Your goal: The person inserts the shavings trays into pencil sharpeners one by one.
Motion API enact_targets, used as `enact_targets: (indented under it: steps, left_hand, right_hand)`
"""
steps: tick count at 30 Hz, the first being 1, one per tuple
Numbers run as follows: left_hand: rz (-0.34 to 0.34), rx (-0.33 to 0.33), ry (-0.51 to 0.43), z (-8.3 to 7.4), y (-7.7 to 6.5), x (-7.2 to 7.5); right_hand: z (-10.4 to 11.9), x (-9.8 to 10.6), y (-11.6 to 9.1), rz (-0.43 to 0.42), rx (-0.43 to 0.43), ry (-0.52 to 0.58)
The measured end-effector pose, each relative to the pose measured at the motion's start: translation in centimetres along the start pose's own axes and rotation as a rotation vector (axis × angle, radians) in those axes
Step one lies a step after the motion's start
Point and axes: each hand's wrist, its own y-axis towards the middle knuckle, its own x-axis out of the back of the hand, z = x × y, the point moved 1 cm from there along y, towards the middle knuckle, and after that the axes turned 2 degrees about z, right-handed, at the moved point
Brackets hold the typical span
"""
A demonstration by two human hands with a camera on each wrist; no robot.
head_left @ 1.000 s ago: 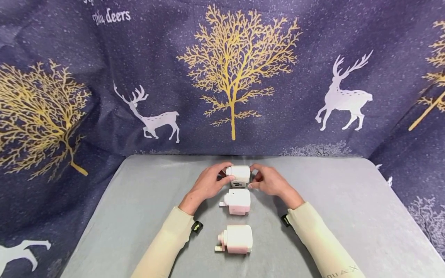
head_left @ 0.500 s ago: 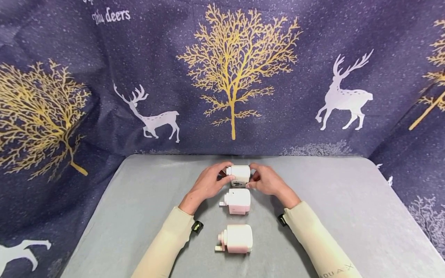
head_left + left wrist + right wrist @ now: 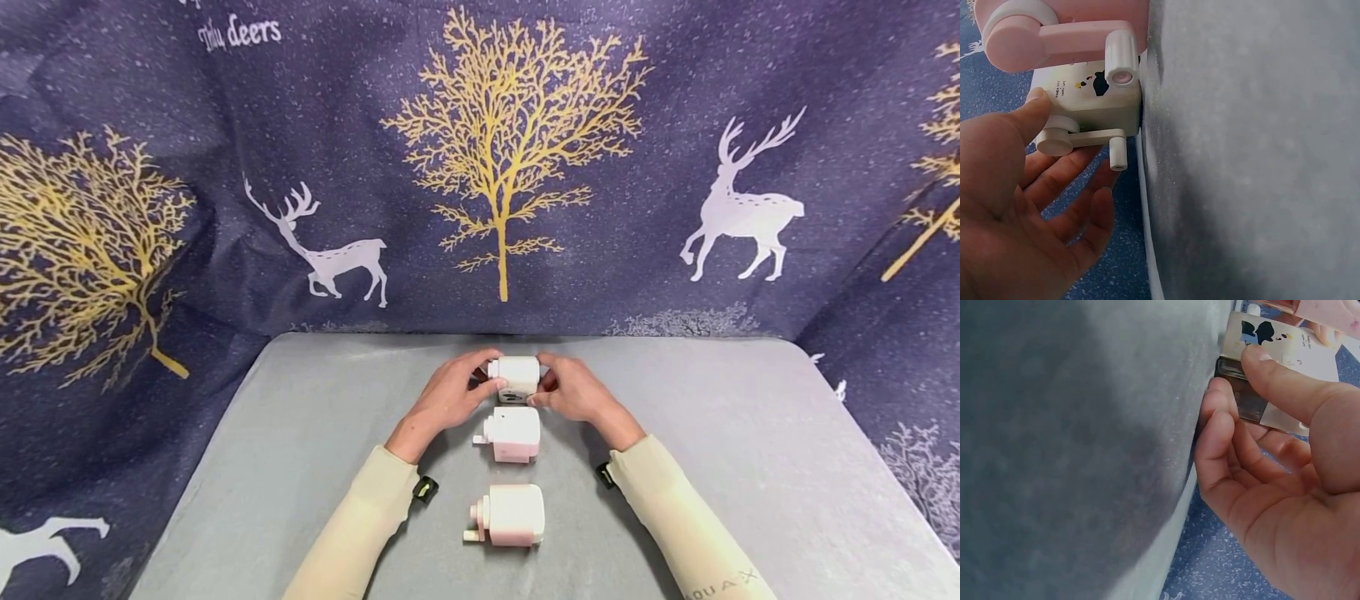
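At the far side of the table, both hands hold a white crank pencil sharpener [image 3: 519,369] with a panda print. My left hand [image 3: 448,393] grips its crank end, thumb on the near face and fingers behind. In the left wrist view the sharpener's crank handle [image 3: 1118,153] hangs beside those fingers. My right hand [image 3: 579,392] pinches the opposite end; the right wrist view has its thumb on the printed face [image 3: 1265,331], fingers by a dark see-through shavings drawer [image 3: 1249,403]. Whether the drawer is pulled out at all, I cannot tell.
Two pink crank sharpeners stand in line nearer to me: one [image 3: 516,435] just in front of the white one, another [image 3: 514,515] closer still. Their cranks point left. A dark blue cloth [image 3: 600,275] with trees and deer hangs behind the grey table [image 3: 705,417].
My right hand has moved slightly left, closing in on the white sharpener's right end, its thumb now against the near face. The left hand and the pink sharpeners have stayed put.
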Motion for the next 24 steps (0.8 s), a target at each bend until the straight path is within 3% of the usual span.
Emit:
enact_targets:
  steps: [24]
  left_hand:
    - [0.005, 0.019, -0.002, -0.09, -0.11, -0.06]
  right_hand:
    - [0.2, -0.06, -0.26, -0.002, -0.003, 0.006]
